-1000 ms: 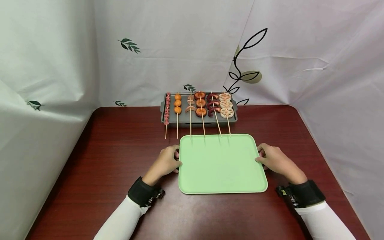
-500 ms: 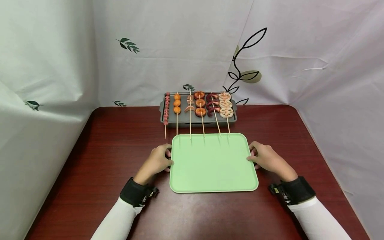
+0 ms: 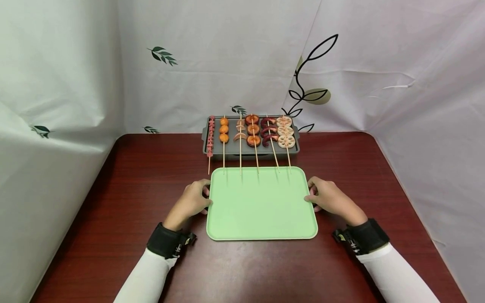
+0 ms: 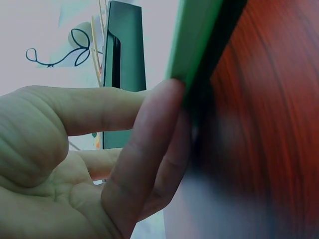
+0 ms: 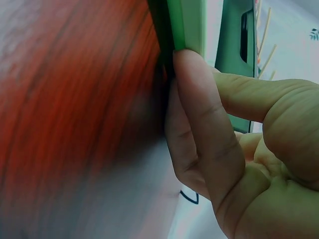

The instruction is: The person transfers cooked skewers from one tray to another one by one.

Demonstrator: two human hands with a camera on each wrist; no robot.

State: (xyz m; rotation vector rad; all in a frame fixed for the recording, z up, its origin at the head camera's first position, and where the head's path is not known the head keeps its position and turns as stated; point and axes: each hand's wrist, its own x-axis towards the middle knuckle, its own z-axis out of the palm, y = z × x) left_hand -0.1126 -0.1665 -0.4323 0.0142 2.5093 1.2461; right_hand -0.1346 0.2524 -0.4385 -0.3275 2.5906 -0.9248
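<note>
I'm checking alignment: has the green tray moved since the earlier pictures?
Yes: the green tray has shifted to the person's left, judged against the gray grill pan in the head view.

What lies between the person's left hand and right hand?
A light-green rounded rectangular tray, gripped by the left hand and right hand at opposite sides; head view.

The tray (image 3: 261, 204) I hold looks like smooth plastic, mostly matt. Beneath it, the table (image 3: 113, 202) shows streaky wood grain (real timber or a printed veneer, I can't tell) under a finish glossy enough to throw back pale light. The grill pan (image 3: 229, 147) looks hard and dull, the skewer sticks (image 3: 240, 158) plain bare wood, the mushroom slices (image 3: 250, 129) shiny. My sleeves (image 3: 145, 273) are matt cloth; the backdrop (image 3: 208, 63) is creased sheeting with a faint sheen.
</note>
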